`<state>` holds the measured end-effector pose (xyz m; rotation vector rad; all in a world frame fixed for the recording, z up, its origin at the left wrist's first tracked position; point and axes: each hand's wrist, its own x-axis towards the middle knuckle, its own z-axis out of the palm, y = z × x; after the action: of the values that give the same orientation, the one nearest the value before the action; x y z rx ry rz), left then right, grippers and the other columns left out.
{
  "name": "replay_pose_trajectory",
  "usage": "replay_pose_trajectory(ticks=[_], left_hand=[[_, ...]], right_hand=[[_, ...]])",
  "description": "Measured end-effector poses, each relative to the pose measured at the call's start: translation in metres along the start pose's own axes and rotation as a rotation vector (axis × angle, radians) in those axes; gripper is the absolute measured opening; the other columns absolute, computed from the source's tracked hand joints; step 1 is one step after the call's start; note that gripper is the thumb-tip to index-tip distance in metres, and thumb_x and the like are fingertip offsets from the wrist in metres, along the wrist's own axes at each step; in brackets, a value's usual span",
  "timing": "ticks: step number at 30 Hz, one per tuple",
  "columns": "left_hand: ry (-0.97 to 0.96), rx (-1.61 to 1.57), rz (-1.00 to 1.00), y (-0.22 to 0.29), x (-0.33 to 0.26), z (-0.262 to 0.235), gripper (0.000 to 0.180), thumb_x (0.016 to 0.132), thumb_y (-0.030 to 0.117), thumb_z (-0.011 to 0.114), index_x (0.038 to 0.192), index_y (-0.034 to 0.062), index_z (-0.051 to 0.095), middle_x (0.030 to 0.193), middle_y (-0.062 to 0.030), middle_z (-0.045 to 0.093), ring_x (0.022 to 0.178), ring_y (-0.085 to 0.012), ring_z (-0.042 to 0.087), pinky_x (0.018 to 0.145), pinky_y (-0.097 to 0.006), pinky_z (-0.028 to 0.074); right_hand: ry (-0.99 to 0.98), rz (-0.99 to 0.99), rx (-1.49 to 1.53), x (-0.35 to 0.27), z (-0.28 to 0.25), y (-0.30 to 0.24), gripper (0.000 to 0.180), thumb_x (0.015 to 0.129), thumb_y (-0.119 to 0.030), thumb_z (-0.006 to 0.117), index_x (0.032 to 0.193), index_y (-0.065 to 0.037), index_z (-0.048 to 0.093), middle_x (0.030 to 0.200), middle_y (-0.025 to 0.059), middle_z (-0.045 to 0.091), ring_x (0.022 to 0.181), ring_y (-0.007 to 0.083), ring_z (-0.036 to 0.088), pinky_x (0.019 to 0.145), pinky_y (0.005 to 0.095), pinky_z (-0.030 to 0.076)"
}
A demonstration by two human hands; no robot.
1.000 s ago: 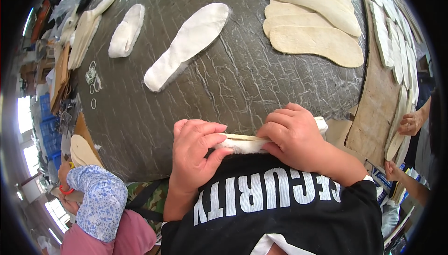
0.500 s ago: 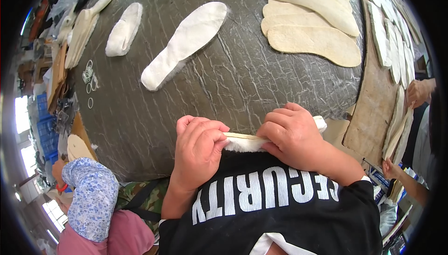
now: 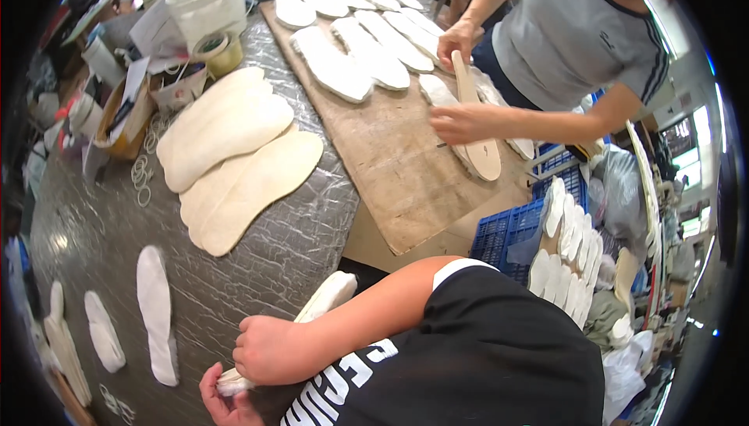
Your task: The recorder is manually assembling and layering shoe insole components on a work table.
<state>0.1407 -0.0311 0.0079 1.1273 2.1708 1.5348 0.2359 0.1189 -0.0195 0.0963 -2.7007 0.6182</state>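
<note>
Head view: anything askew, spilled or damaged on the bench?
Nothing spilled or damaged. Cream insoles lie in a loose overlapping stack, and the wooden board overhangs the table edge at an angle. Both hands, right hand and left hand, hold a white insole.

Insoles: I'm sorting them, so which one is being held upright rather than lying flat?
The tan insole in the co-worker's hands, on the wooden board.
</note>
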Motion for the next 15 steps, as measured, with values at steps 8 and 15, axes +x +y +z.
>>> replay_pose_trajectory(ticks=[8, 15], left_hand=[[-0.125, -0.637, -0.413, -0.065, 0.020, -0.039, 0.049, 0.094, 0.013, 0.050, 0.137, -0.0081, 0.039, 0.127, -0.0217, 0.055, 0.116, -0.0307, 0.056, 0.097, -0.041, 0.047], [0.010, -0.963, -0.421, -0.091, 0.011, -0.056, 0.050, 0.086, -0.007, 0.047, 0.135, -0.0063, 0.042, 0.131, -0.0201, 0.053, 0.121, -0.0317, 0.053, 0.103, -0.045, 0.043]], right_hand=[[-0.106, -0.082, -0.074, 0.029, 0.026, -0.018, 0.022, 0.075, -0.026, 0.065, 0.074, -0.004, 0.066, 0.079, 0.0070, 0.063, 0.078, 0.0232, 0.061, 0.063, 0.0348, 0.048], [-0.342, 0.180, 0.129, 0.005, -0.016, -0.004, 0.041, 0.073, -0.033, 0.073, 0.104, -0.007, 0.065, 0.123, 0.0199, 0.055, 0.118, 0.0356, 0.051, 0.094, 0.0471, 0.043]])
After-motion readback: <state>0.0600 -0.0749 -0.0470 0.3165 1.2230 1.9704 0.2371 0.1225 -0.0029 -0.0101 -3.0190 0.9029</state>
